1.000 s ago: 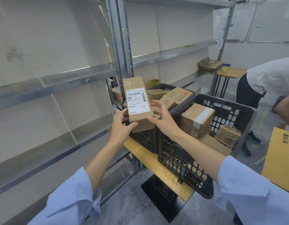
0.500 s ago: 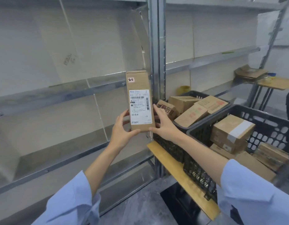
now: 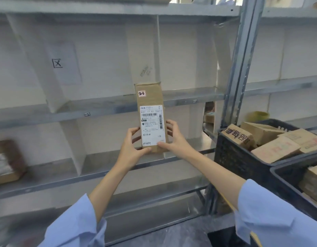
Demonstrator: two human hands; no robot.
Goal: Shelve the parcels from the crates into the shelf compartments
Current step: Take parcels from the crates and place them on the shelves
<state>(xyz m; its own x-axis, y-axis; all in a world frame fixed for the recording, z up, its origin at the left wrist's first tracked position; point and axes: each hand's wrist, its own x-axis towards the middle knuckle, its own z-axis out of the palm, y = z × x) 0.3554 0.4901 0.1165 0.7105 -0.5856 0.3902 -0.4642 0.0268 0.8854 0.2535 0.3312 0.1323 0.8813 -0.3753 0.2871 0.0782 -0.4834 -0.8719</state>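
Note:
I hold a tall brown cardboard parcel [image 3: 149, 97] upright in front of the metal shelf [image 3: 107, 111]. It carries a white shipping label and a small sticker marked 2-1. My left hand [image 3: 131, 148] grips its lower left edge, and my right hand [image 3: 175, 139] grips its lower right edge, thumbs on the front face. The parcel is in the air before the middle shelf compartments. A black crate [image 3: 230, 155] with several cardboard parcels stands to the right.
White dividers [image 3: 73, 139] split the shelf levels into compartments. One parcel [image 3: 6, 161] lies in the lower left compartment. A grey upright post [image 3: 241, 59] separates the shelf bays. A second black crate [image 3: 289, 180] sits at the right edge.
The view has swung left from the crates toward the shelf. Both hands carried the parcel along, keeping it upright, now squarely before the middle compartments.

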